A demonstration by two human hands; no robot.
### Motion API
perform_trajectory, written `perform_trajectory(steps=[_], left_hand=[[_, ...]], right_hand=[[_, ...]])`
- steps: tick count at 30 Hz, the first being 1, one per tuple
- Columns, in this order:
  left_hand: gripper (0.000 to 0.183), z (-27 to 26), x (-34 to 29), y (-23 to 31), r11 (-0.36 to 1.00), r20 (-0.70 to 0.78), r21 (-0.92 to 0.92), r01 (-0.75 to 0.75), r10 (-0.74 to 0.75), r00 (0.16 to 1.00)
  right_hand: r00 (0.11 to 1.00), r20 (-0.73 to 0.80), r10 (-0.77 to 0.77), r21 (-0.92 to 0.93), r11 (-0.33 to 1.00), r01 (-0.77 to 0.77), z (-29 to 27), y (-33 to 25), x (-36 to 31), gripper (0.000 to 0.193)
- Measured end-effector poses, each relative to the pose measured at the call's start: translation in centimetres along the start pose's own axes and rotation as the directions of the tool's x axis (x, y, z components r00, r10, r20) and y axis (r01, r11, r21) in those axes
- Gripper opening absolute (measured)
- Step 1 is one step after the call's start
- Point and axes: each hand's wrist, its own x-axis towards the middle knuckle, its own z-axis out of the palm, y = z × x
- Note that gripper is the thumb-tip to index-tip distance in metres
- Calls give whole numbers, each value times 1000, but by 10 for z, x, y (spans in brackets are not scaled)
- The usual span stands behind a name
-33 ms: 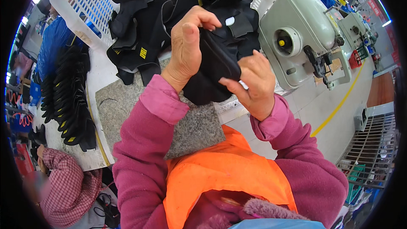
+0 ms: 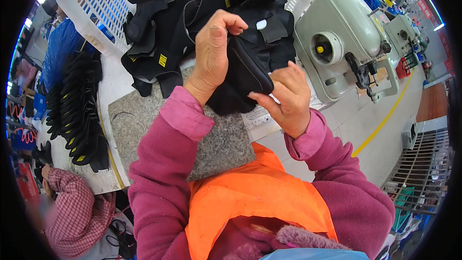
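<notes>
A black soft fabric piece (image 2: 246, 71) with a rounded, stiff-looking edge is held up between my two hands. My left hand (image 2: 211, 58) is closed at its upper left, fingers curled over the top edge and thumb pointing up. On the lower right corner, my right hand (image 2: 289, 94) pinches the rounded edge between thumb and fingers. Dark fabric hangs below the piece, partly hidden by my left wrist. Just beyond lies a heap of black cut fabric pieces (image 2: 161, 26), some with yellow labels. Under my hands is a grey speckled slab (image 2: 139, 120).
A white plastic basket (image 2: 89, 7) stands behind the heap. To the right sits a pale green sewing machine (image 2: 353, 17). Several black pieces with yellow marks (image 2: 79, 110) are lined up at left. A person in a checked sleeve (image 2: 72, 200) sits at lower left.
The black piece has turned slightly, so more of its rounded edge shows. My right hand has shifted a little; my left hand has dipped slightly. Both keep their hold.
</notes>
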Motion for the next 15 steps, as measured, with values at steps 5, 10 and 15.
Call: perform_trajectory(steps=[5,10,15], left_hand=[[68,3,-28,-12,972,120,-39,232,-226,967],[66,-2,-25,-13,987,132,117,107,-122,984],[53,-3,-14,-16,966,128,165,-197,177,976]], right_hand=[[995,73,66,-65,996,-61,-1,-3,-13,31],[969,224,101,8,994,-106,-35,-11,16,35],[985,167,45,-53,998,-37,-12,-17,25,31]])
